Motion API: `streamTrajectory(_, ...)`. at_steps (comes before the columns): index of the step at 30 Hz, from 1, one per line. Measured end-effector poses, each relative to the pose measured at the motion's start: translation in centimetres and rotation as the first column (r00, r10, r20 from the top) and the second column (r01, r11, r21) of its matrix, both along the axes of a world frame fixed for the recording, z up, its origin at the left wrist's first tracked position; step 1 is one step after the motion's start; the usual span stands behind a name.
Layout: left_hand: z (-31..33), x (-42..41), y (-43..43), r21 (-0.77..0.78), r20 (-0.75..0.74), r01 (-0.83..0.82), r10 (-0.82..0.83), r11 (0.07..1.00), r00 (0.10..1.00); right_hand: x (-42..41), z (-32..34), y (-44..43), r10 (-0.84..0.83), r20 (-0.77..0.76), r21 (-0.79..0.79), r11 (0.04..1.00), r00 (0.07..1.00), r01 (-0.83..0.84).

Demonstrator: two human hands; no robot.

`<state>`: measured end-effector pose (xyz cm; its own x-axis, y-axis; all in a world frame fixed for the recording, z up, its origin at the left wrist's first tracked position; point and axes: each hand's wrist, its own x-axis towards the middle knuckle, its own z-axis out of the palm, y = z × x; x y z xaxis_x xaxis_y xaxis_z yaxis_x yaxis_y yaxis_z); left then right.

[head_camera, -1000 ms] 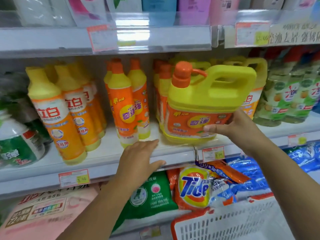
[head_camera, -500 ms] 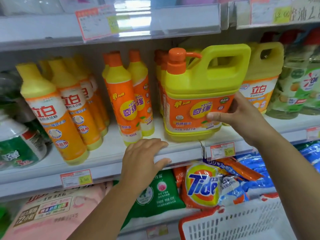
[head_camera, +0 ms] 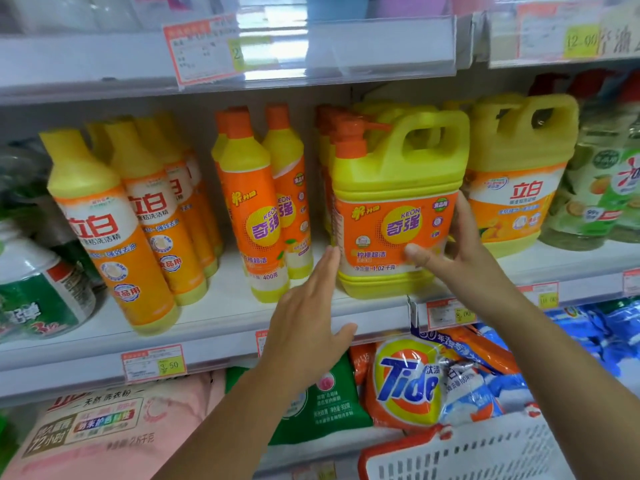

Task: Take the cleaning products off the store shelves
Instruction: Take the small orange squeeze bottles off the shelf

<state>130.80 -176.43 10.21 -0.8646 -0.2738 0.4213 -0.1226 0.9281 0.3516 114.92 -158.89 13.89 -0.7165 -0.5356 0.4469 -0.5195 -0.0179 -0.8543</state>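
We are standing the big yellow jug (head_camera: 398, 202) of Keon dish liquid at the front edge of the middle shelf (head_camera: 214, 327), just right of centre, and our right hand (head_camera: 450, 251) is gripping it low on the label, thumb across the front and fingers wrapping round the right side. Our left hand (head_camera: 311, 306) is reaching in with an open, flat grip, fingertips just touching or nearly touching the jug's lower left corner; we cannot tell which. The risk we are weighing is the weight: the jug is full by the look of it, and we are holding its smooth label rather than the moulded handle at the top, so it may be slipping through a one-sided hold as it leaves the shelf edge. If it is tipping left, it is heading for the slim orange bottles (head_camera: 256, 209) standing just beside it, and those tall narrow shapes are likely to be toppling in a row. More jugs are sitting directly behind, so dragging rather than lifting may be pulling one forward. The pump spout is pointing back toward the handle and could be catching. The white basket (head_camera: 485, 452) is waiting below at the lower right, so a drop there may be landing hard.
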Motion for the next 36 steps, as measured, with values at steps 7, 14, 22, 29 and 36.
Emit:
streamTrajectory(7,-0.2,-0.9,0.4,0.008,-0.050,0.032,-0.032,0.999,0.998,-0.6,-0.7,-0.3,-0.060,-0.055,0.026,0.998,0.997,0.061)
streamTrajectory(14,0.1,-0.5,0.4,0.072,-0.002,0.058,-0.058,0.996,0.998,-0.5,-0.8,-0.1,-0.061,0.012,0.063,0.996,0.998,0.061)
streamTrajectory(22,2.2,4.7,-2.5,0.138,-0.241,-0.097,0.128,0.986,0.962,9.0,0.9,-2.8,-0.382,-0.314,-0.182,0.923,0.869,0.340)
streamTrajectory(29,2.0,9.5,-7.4,0.310,-0.195,-0.199,0.267,0.930,0.944,12.5,5.5,-11.7,-0.087,-0.201,0.149,0.982,0.976,0.118)
streamTrajectory(36,1.5,10.9,-7.6,0.345,-0.159,-0.159,0.225,0.925,0.961,12.9,9.2,-17.8,-0.406,-0.379,0.314,0.789,0.831,0.528)
